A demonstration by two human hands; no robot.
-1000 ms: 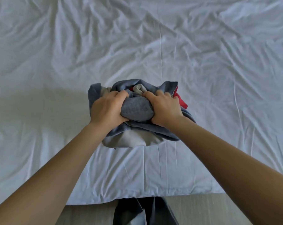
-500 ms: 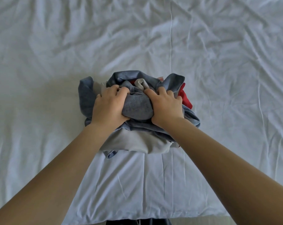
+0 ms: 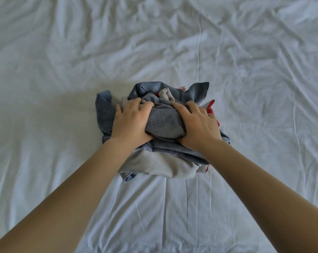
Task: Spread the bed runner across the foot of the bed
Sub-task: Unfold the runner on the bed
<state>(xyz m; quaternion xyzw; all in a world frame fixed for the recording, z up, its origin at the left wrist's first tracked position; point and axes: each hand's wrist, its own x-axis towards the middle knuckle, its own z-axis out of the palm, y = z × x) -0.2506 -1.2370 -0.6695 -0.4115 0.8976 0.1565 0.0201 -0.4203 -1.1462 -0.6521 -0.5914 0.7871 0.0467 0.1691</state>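
The bed runner [image 3: 163,123] is a bunched heap of grey-blue cloth with pale grey and red parts, lying on the wrinkled white bed sheet [image 3: 245,88] in the middle of the view. My left hand [image 3: 130,123] presses on the heap's left side with its fingers curled into the cloth. My right hand [image 3: 198,125] grips the right side the same way. Both forearms reach in from the bottom corners. The red part shows at the heap's right edge, and the pale grey layer sticks out toward me under the blue folds.
The creased white sheet fills the whole view around the heap. A long fold line [image 3: 199,52] runs from the far side toward the heap. The bed's near edge is out of view.
The view has moved forward over the bed, so the floor and near edge dropped out of sight. The heap has settled and widened on the sheet under my hands.
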